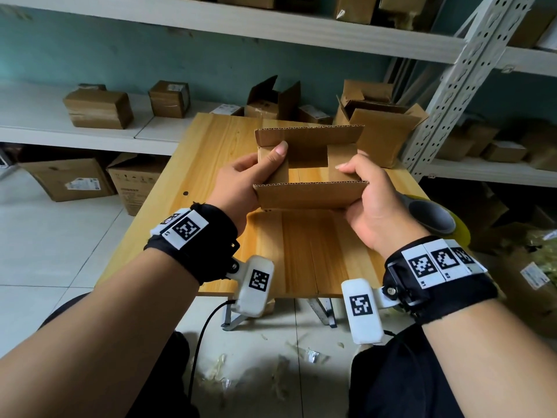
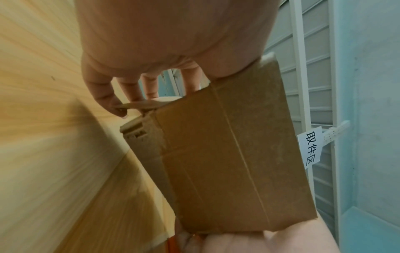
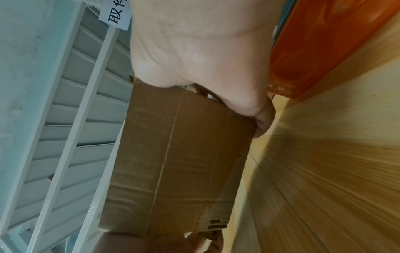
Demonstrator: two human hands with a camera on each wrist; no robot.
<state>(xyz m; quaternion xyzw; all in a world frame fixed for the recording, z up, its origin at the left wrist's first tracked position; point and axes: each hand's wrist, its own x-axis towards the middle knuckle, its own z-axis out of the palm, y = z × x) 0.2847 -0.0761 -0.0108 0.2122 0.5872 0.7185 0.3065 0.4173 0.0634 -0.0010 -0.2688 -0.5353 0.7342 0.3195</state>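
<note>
We hold the box [image 1: 310,196] above the tabletop [image 1: 316,251], at 12 o'clock. Left grip [image 1: 241,179] and right grip [image 1: 373,200] pinch its ends; uneven pressure may spring the flaps [image 1: 272,165] open.

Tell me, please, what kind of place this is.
Probably a parcel storeroom or pickup point. White metal shelves hold many taped cardboard boxes, a handwritten sign reading 取件区 (pickup area) is fixed to them, and an open box is held above a wooden table.
</note>
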